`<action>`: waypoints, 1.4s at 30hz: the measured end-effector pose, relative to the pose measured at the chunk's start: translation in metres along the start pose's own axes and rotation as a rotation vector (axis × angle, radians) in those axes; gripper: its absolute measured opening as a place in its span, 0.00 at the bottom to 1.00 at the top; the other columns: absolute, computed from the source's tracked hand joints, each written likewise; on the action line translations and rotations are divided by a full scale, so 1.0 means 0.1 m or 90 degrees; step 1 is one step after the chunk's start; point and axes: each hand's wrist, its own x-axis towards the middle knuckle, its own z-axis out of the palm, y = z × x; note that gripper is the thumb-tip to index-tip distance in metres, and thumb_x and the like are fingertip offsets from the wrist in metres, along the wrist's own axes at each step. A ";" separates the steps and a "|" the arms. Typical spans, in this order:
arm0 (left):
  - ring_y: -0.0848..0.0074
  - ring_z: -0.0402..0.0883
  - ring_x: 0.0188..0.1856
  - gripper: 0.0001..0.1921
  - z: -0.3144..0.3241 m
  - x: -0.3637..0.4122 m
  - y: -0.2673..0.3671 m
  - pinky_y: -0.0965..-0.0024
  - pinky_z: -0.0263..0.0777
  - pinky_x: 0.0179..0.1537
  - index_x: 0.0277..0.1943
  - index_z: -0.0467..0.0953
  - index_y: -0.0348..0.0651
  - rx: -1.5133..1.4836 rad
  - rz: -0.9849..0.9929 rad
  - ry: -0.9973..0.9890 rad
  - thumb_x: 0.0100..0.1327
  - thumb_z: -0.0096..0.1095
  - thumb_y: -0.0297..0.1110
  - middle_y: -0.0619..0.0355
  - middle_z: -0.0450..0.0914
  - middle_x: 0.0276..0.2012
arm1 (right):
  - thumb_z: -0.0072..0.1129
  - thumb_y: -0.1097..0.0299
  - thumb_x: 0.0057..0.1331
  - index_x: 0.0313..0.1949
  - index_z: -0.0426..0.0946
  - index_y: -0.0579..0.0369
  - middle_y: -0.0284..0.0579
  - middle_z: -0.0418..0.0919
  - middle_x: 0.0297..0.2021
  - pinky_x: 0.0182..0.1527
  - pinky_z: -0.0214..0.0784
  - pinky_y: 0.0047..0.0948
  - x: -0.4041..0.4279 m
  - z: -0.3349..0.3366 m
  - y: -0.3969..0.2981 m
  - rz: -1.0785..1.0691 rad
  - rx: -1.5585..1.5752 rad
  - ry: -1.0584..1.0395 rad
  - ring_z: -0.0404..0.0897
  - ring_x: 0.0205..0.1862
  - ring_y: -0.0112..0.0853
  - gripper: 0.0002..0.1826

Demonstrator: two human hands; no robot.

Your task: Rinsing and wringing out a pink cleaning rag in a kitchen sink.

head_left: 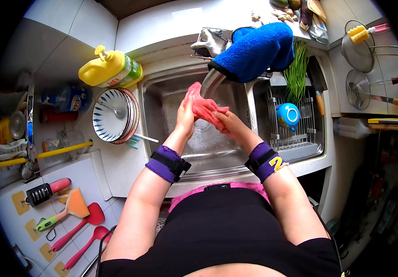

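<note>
A wet-looking pink cloth [204, 105] is stretched between my two hands over the stainless steel sink basin [199, 152]. My left hand [186, 116] grips its left side, the fingers partly hidden behind the fabric. On the lower right, my right hand [233, 124] pinches the cloth's edge. Just above it curves the metal faucet spout [212, 83], its end close to the cloth. A blue towel with black trim [257, 52] hangs over the faucet. I cannot tell whether water is running.
Stacked bowls and plates [110, 117] with a spoon stand left of the sink, below a yellow pump jug [112, 69]. In the right basin, a dish rack [275, 128] holds a blue cup [288, 116] beside green stalks [296, 71]. Utensils, including a red spatula [95, 213], hang lower left.
</note>
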 end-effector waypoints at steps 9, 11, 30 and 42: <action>0.75 0.76 0.47 0.15 -0.19 -0.13 -0.04 0.73 0.67 0.50 0.49 0.75 0.35 0.102 -0.084 -0.115 0.68 0.47 0.34 0.58 0.79 0.45 | 0.67 0.64 0.58 0.54 0.69 0.58 0.42 0.76 0.46 0.51 0.67 0.26 0.14 0.06 0.01 -0.368 -0.168 0.157 0.75 0.48 0.27 0.26; 0.74 0.77 0.47 0.14 -0.31 -0.09 -0.07 0.73 0.67 0.51 0.48 0.76 0.34 0.267 -0.012 -0.137 0.66 0.47 0.33 0.58 0.79 0.44 | 0.68 0.58 0.58 0.49 0.72 0.58 0.42 0.80 0.38 0.45 0.71 0.24 0.04 0.19 -0.14 -0.383 -0.294 0.157 0.78 0.41 0.26 0.25; 0.74 0.78 0.46 0.19 0.03 -0.30 0.28 0.69 0.72 0.50 0.46 0.66 0.42 0.032 -0.135 -0.133 0.52 0.65 0.22 0.56 0.74 0.44 | 0.51 0.57 0.69 0.47 0.75 0.60 0.41 0.80 0.41 0.44 0.74 0.27 0.01 0.26 -0.28 -0.127 0.078 0.052 0.81 0.39 0.28 0.18; 0.65 0.78 0.39 0.09 -0.53 -0.15 0.14 0.61 0.75 0.47 0.31 0.64 0.45 -0.119 -0.223 -0.013 0.60 0.48 0.17 0.57 0.73 0.30 | 0.50 0.71 0.67 0.50 0.68 0.58 0.41 0.75 0.45 0.54 0.69 0.34 0.12 0.09 -0.45 -0.251 0.341 0.026 0.76 0.48 0.33 0.13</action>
